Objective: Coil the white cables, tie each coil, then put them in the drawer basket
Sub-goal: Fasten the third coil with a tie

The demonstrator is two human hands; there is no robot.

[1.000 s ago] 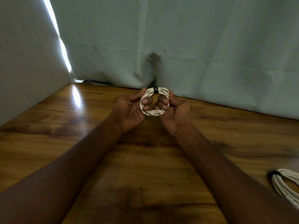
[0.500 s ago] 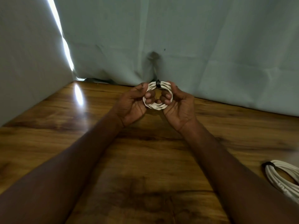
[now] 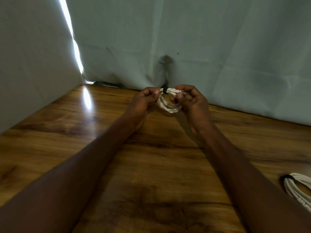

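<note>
A small white cable coil (image 3: 168,103) with a black tie (image 3: 165,90) is pinched from both sides by the left hand (image 3: 145,100) and right hand (image 3: 193,101), above the wooden table (image 3: 151,165) near its far edge. A second tied coil (image 3: 297,189) is laid at the table's right edge.

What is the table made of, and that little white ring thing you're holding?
The table looks like glossy wood or wood-look laminate: brown grain, bright glare. The white coil looks like matte rubbery plastic cable, bending softly, with a black tie, perhaps plastic.

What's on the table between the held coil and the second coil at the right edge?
Head view: the right forearm crosses above it; otherwise bare wooden table.
</note>
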